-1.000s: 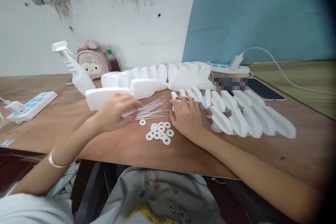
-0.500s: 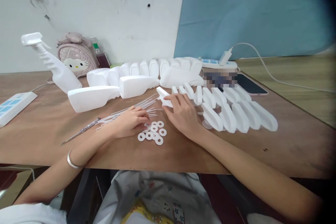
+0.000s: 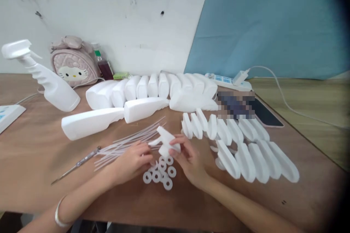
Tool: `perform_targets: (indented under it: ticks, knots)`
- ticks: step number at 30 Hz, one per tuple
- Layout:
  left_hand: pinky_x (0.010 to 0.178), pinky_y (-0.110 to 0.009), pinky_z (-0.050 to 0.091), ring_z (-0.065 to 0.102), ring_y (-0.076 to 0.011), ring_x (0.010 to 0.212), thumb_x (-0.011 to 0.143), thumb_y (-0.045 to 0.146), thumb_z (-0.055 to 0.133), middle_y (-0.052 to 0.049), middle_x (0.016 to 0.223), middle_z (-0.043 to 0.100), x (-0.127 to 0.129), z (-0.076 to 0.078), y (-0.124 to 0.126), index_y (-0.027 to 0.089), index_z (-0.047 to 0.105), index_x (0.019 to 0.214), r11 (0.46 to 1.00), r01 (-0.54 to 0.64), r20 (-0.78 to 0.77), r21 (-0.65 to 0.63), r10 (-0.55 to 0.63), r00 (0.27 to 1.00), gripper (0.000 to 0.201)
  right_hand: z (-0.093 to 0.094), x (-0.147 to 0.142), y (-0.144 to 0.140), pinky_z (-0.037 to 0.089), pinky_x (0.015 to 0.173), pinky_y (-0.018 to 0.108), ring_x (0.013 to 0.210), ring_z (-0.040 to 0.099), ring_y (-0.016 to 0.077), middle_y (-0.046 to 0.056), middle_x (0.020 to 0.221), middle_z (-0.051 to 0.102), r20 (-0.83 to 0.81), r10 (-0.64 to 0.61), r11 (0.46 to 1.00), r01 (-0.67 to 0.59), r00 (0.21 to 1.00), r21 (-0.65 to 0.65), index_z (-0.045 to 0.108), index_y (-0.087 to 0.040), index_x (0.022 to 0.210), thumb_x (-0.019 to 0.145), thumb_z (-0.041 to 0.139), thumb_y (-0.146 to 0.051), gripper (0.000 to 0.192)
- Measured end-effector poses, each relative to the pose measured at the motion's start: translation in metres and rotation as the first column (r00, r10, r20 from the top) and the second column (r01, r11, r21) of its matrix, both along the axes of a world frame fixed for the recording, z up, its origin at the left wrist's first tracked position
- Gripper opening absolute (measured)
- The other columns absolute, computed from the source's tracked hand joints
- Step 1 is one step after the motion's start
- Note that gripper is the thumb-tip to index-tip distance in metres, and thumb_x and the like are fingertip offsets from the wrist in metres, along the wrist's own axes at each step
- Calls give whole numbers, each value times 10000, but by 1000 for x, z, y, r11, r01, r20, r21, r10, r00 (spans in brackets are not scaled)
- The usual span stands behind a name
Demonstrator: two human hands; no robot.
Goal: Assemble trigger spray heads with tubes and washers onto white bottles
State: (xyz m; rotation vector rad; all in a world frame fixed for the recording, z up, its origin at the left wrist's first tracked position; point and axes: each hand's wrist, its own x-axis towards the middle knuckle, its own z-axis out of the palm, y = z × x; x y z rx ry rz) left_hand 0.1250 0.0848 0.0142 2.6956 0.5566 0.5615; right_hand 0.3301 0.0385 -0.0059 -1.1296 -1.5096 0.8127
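My right hand (image 3: 188, 160) grips a white spray-trigger head (image 3: 167, 140) and holds it just above the table. My left hand (image 3: 131, 162) rests beside it, fingertips at the pile of white washers (image 3: 161, 173), pinched as if on one washer; whether it holds one I cannot tell. A bundle of thin clear tubes (image 3: 128, 142) lies behind my left hand. More trigger heads (image 3: 240, 145) lie in rows to the right.
White bottles (image 3: 147, 87) lie in a row at the back, two more (image 3: 93, 122) in front. An assembled spray bottle (image 3: 43, 80) stands left, beside a pink bag (image 3: 72, 63). A metal tool (image 3: 76, 165) lies left. A phone (image 3: 264, 114), power strips (image 3: 228, 80).
My right hand lifted a trigger head out of the row and brought it toward me. My left hand moved from the tubes to the washers. The camera tilted and shifted.
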Motion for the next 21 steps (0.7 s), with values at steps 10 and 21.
perform_targets:
  ticks: [10,21]
  knots:
    - [626,-261,298,443,-125,616,811,222,577,5,639,575,12,-8,1,168,529,787,982,-119,375,-149,168,912,77,-4,-5,12,414,682,207,786,520,114,12,882,534,-541,150,875,-366,828,-317,550,-213,916,785,608,-296,165]
    - [619,-270,301,419,-138,641,807,119,558,2,640,562,8,-10,-8,178,523,850,971,-190,415,-144,233,880,82,-8,-8,14,415,642,222,721,505,101,23,852,542,-563,200,827,-446,802,-342,515,-194,894,800,584,-373,213]
